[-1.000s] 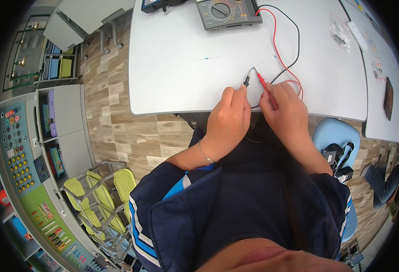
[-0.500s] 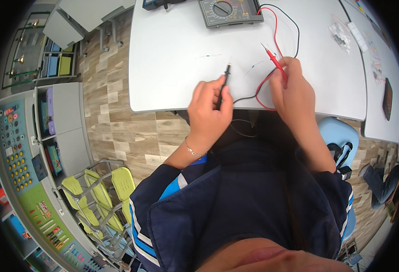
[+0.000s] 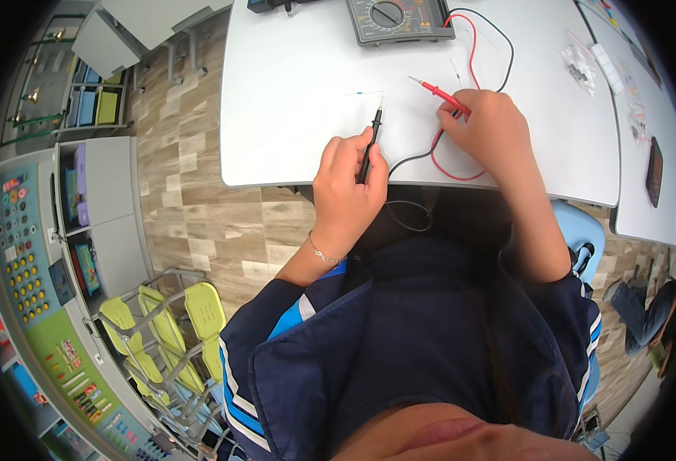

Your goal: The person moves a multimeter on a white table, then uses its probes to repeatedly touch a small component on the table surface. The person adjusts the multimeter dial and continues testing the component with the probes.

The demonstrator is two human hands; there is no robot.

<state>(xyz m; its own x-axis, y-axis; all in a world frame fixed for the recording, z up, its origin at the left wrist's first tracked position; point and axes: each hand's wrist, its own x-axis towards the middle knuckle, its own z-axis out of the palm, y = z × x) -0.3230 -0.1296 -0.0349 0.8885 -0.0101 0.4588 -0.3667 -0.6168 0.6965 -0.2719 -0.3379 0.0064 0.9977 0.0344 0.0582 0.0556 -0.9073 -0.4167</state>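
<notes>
- Head view: you look down on a white table [image 3: 292,138], with both of your hands above its near edge.
- Your left hand [image 3: 349,175] is partly curled, thumb and fingers closed around a slim black probe [image 3: 369,150]. The probe points away from you, its metal tip toward the middle of the table.
- Your right hand [image 3: 490,131], to the right and slightly farther forward, pinches a red probe [image 3: 444,97] between thumb and fingers. This one slants to the upper left, and its tip is well apart from the black one's.
- A small blue component [image 3: 359,93] with thin wire legs lies crosswise on the table. Its right leg ends just beside the black tip; whether they touch, you cannot tell.
- Another small component [image 3: 458,74] lies beyond your right hand, near the red lead [image 3: 473,58].
- At the far edge sits a dark grey multimeter [image 3: 403,19] with a round dial, cut off by the frame. The red lead and a black lead [image 3: 511,50] run from its right side, passing your right hand.
- Farther right lie a clear plastic bag [image 3: 578,63] of small parts and a white strip [image 3: 606,67].
</notes>
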